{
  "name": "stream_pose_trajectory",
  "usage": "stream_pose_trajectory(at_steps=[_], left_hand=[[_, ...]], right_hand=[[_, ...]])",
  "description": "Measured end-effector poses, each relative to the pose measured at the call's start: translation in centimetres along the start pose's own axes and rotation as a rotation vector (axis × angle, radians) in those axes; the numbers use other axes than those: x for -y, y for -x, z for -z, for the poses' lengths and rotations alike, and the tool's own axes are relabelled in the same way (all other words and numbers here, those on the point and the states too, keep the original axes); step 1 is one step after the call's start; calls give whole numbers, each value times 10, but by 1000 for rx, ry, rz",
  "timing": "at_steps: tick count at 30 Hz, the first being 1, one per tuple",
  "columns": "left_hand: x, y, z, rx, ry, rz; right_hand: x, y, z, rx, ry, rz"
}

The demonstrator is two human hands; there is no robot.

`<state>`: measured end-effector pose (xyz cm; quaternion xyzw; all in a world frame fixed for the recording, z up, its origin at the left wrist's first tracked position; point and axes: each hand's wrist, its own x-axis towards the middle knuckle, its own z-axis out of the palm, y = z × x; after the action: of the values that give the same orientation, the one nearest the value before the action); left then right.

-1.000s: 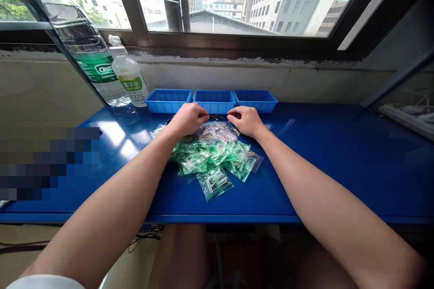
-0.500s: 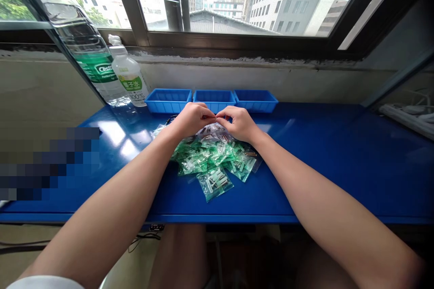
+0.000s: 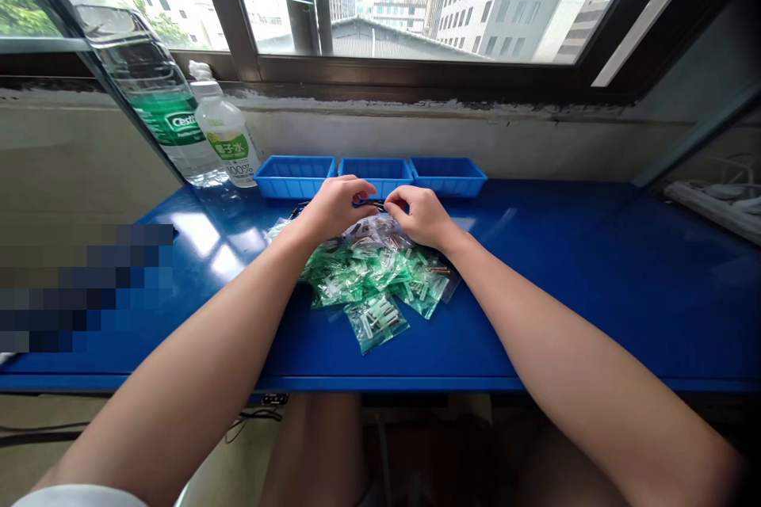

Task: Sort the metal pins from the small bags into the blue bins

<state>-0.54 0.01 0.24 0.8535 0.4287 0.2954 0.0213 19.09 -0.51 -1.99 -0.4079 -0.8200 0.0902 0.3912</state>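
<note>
Both hands meet at the far edge of a pile of small bags (image 3: 372,277) in the middle of the blue tabletop (image 3: 594,285). The left hand (image 3: 334,206) is curled, its fingers bent toward the right hand (image 3: 419,214), which is curled the same way; the fingertips of the two come close together over a small dark item (image 3: 373,205) that is too small to make out, and I cannot tell whether either hand actually pinches it. The bags are mostly green and see-through, each holding small pale pieces, and they overlap one another in a loose heap; a few clear bags (image 3: 380,231) lie at the far side just under the hands. One green bag (image 3: 376,321) sticks out at the near side of the heap. Just beyond the hands, three shallow blue trays stand side by side in a row: the left tray (image 3: 295,176), the middle tray (image 3: 376,169) and the right tray (image 3: 449,176). To the far left, a large water bottle (image 3: 160,107) and a smaller bottle (image 3: 227,139) stand together near the window sill (image 3: 416,95).
</note>
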Motion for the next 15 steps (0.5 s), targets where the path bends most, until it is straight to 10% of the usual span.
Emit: stream_pose_trajectory(at_steps=[15], left_hand=[[13, 1, 1, 94, -285, 464]], right_hand=[[-56, -2, 23, -502, 207, -612]])
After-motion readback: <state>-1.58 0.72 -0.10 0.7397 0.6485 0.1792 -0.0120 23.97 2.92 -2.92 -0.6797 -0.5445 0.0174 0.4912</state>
